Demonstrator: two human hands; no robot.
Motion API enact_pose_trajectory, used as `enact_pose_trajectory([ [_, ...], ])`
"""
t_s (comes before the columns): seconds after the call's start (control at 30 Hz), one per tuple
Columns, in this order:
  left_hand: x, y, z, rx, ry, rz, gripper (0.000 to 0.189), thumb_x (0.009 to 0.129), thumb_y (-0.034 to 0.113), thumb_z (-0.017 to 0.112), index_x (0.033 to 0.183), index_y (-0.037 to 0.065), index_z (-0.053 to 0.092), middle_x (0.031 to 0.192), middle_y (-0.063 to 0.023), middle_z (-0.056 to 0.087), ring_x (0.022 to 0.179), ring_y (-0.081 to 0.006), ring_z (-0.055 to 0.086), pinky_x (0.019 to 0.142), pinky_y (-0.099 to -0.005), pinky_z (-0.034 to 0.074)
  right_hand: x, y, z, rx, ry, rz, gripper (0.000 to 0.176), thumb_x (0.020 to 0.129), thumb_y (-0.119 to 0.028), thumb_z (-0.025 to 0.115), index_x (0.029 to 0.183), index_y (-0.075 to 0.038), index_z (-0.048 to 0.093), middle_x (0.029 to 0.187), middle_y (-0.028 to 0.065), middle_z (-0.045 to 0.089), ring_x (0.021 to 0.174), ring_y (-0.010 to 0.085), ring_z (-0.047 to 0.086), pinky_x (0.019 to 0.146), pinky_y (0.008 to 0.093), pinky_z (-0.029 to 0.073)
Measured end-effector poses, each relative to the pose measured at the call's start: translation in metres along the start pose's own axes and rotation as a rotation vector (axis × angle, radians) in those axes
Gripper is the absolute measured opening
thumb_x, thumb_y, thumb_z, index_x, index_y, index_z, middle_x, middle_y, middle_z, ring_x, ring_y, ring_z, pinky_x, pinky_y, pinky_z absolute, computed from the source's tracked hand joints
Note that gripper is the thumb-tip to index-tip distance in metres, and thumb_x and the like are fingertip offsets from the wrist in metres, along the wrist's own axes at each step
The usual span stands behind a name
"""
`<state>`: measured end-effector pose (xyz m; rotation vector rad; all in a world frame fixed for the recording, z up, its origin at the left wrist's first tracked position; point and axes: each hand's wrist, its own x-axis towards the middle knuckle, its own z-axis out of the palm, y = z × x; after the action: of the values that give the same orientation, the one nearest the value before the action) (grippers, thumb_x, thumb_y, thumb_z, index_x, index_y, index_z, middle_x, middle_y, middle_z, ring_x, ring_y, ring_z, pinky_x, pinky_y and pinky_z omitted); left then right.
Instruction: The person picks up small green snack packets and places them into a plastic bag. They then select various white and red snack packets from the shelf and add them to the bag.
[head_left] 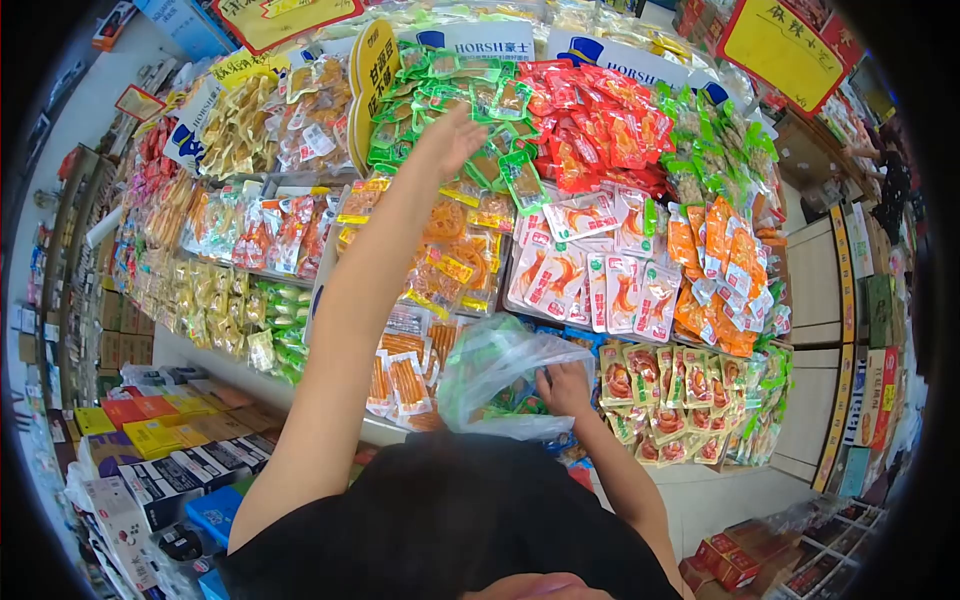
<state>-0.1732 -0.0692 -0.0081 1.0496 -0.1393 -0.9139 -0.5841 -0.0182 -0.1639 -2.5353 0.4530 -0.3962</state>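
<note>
On green packets [495, 100], left hand [450, 140]

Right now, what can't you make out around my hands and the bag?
1. Head view: the fingertips of the left hand are buried among the green packets, so a grip cannot be told.
2. Contents of the bag held by the right hand: blurred by crinkled plastic.
3. Print on the orange packets: too small.
4. What lies below the bag: hidden by the black shirt.

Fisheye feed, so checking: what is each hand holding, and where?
Right hand grips the clear plastic bag at its open rim. Left hand touches green packets; a grip cannot be told.
</note>
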Motion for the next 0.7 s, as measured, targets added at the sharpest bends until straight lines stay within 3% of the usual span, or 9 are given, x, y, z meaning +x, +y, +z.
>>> enact_pose_trajectory([
  [0.07,-0.030,-0.024,-0.020,-0.035,-0.147,-0.022,0.044,0.095,0.029,0.049,0.123,-0.005,0.046,0.124,-0.0220,0.052,0.109,-0.0303,0.057,0.091,-0.0369,0.050,0.002,0.000,-0.001,0.005,0.046,-0.028,0.034,0.079,-0.020,0.061,0.108,-0.003,0.059,0.102,0.0196,0.061,0.096,0.0367,0.056,0.086,0.0463,0.041],
  [0.13,-0.072,-0.046,-0.036,-0.063,-0.288,-0.133,0.027,0.095,0.027,0.049,0.107,0.003,0.058,0.106,-0.0119,0.064,0.097,-0.0230,0.062,0.082,-0.0354,0.053,0.003,0.000,0.001,0.002,0.108,-0.053,0.030,0.078,-0.021,0.061,0.102,-0.003,0.060,0.096,0.0195,0.061,0.091,0.0363,0.057,0.084,0.0464,0.042],
  [0.27,-0.176,-0.081,-0.055,0.014,-0.369,-0.380,0.027,0.094,0.027,0.051,0.105,0.004,0.059,0.103,-0.0098,0.065,0.096,-0.0196,0.063,0.078,-0.0308,0.051,-0.004,0.004,0.007,-0.034,0.029,0.004,0.025,0.079,-0.024,0.060,0.091,-0.002,0.061,0.087,0.0189,0.061,0.085,0.0355,0.056,0.081,0.0458,0.042],
  [0.33,-0.222,-0.096,-0.058,0.360,-0.290,-0.336,0.028,0.093,0.028,0.054,0.103,0.003,0.060,0.102,-0.0098,0.066,0.095,-0.0177,0.063,0.076,-0.0275,0.049,0.001,0.007,0.007,-0.080,-0.010,-0.005,0.024,0.080,-0.025,0.060,0.088,-0.002,0.061,0.085,0.0187,0.061,0.084,0.0351,0.056,0.081,0.0451,0.042],
  [0.37,-0.244,-0.106,-0.060,0.344,-0.268,-0.381,0.028,0.093,0.028,0.054,0.103,0.003,0.060,0.102,-0.0098,0.066,0.095,-0.0177,0.063,0.076,-0.0275,0.049,-0.003,0.009,0.008,-0.108,-0.067,0.003,0.024,0.080,-0.025,0.060,0.088,-0.002,0.061,0.084,0.0188,0.060,0.084,0.0350,0.056,0.081,0.0449,0.042],
  [0.43,-0.276,-0.124,-0.060,0.647,-0.312,-0.201,0.024,0.094,0.022,0.053,0.104,0.002,0.059,0.103,-0.0100,0.065,0.094,-0.0173,0.063,0.075,-0.0250,0.048,-0.001,0.007,0.008,-0.088,0.042,-0.054,0.024,0.081,-0.024,0.059,0.088,-0.002,0.061,0.083,0.0181,0.060,0.085,0.0353,0.056,0.083,0.0445,0.042],
  [0.57,-0.315,-0.142,-0.056,0.479,-0.428,-0.335,0.025,0.094,0.023,0.052,0.101,0.000,0.060,0.103,-0.0093,0.065,0.093,-0.0160,0.063,0.072,-0.0268,0.048,0.003,0.007,0.003,-0.007,0.074,-0.065,0.022,0.081,-0.021,0.061,0.092,-0.003,0.062,0.090,0.0183,0.062,0.089,0.0368,0.056,0.084,0.0462,0.042],
  [0.63,-0.321,-0.153,-0.056,0.540,-0.473,-0.295,0.029,0.095,0.025,0.050,0.105,0.001,0.061,0.103,-0.0085,0.065,0.092,-0.0162,0.063,0.070,-0.0281,0.049,0.008,-0.002,-0.009,0.016,0.098,-0.063,0.021,0.080,-0.020,0.061,0.093,-0.004,0.063,0.093,0.0186,0.062,0.090,0.0376,0.056,0.084,0.0465,0.042],
  [0.7,-0.324,-0.165,-0.060,0.820,-0.423,-0.198,0.031,0.096,0.026,0.048,0.110,0.002,0.060,0.105,-0.0075,0.065,0.092,-0.0158,0.063,0.070,-0.0276,0.048,0.007,-0.015,-0.025,-0.006,0.027,-0.013,0.021,0.080,-0.018,0.062,0.096,-0.005,0.063,0.098,0.0177,0.063,0.092,0.0366,0.057,0.081,0.0454,0.045],
])
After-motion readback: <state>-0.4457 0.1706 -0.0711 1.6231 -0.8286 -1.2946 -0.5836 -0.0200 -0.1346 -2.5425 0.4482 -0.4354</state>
